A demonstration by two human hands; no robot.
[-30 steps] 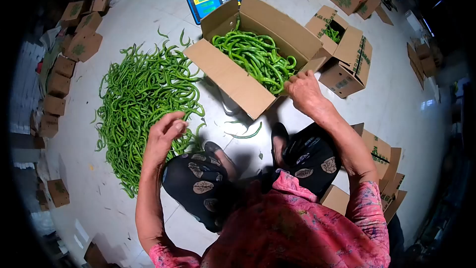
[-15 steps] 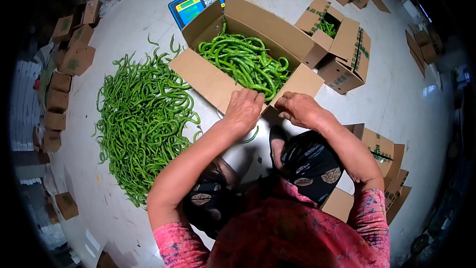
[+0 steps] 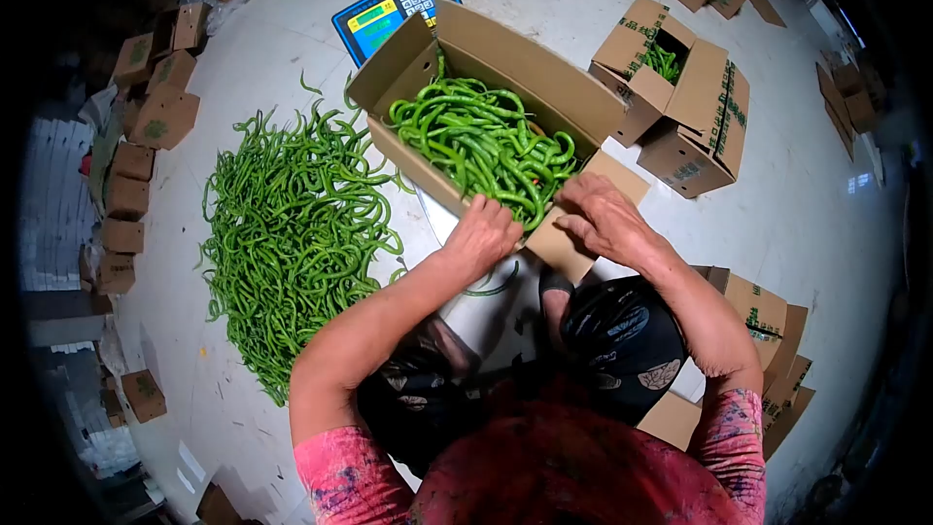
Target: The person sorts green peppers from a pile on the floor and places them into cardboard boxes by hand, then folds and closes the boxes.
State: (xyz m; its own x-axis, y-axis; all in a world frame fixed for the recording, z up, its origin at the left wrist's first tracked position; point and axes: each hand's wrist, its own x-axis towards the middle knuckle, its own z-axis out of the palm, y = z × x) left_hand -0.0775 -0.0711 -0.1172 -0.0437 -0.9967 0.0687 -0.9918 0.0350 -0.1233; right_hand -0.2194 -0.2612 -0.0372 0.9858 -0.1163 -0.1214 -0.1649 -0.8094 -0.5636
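An open cardboard box point(image 3: 530, 53) holds a heap of long green chili peppers point(image 3: 486, 141). My left hand point(image 3: 483, 235) is closed over the box's near long edge, fingertips at the rim beside the peppers. At the right end, my right hand point(image 3: 610, 219) has its fingers bent over the rim near the peppers and its thumb on the outer side, by the end flap point(image 3: 564, 245). A little red shows among the peppers. Part of the near wall is hidden behind my hands.
A large pile of green chili peppers point(image 3: 292, 243) lies on the floor at left. Behind the box stands a blue scale display point(image 3: 394, 15). Another box point(image 3: 695, 151) with peppers is at the right. More cartons point(image 3: 763, 316) lie by my right knee, and several line the left side.
The near long flap, spread outward before, now hangs down out of sight. My right hand has moved in over the box's right end. The whole scene has shifted slightly in view.
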